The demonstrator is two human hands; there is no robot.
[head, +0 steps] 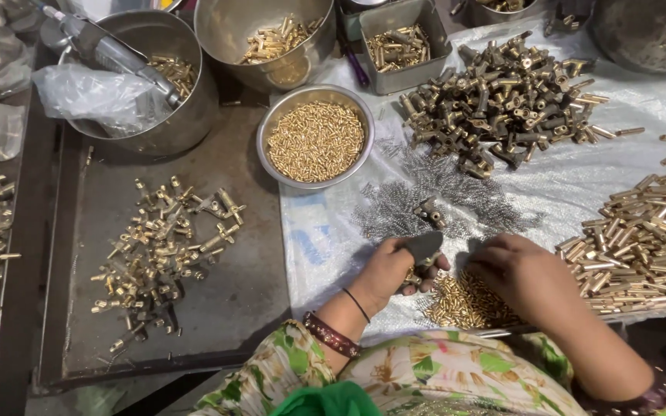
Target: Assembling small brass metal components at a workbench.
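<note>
My left hand (395, 270) is closed around a small brass fitting, its forefinger covered by a dark finger guard (424, 246). My right hand (514, 273) hovers palm down over a little heap of small brass pins (464, 304), its fingers curled; what they hold is hidden. Both hands rest above a white plastic sheet (325, 246). Just beyond them lies a spread of thin steel springs (418, 204) with two brass fittings on it.
A steel bowl of small brass pieces (316, 142) stands ahead. A large pile of dark brass fittings (502, 100) lies far right, brass tubes (649, 231) at right. Assembled fittings (159, 246) lie on a dark metal tray. More steel bowls and a square tin line the back.
</note>
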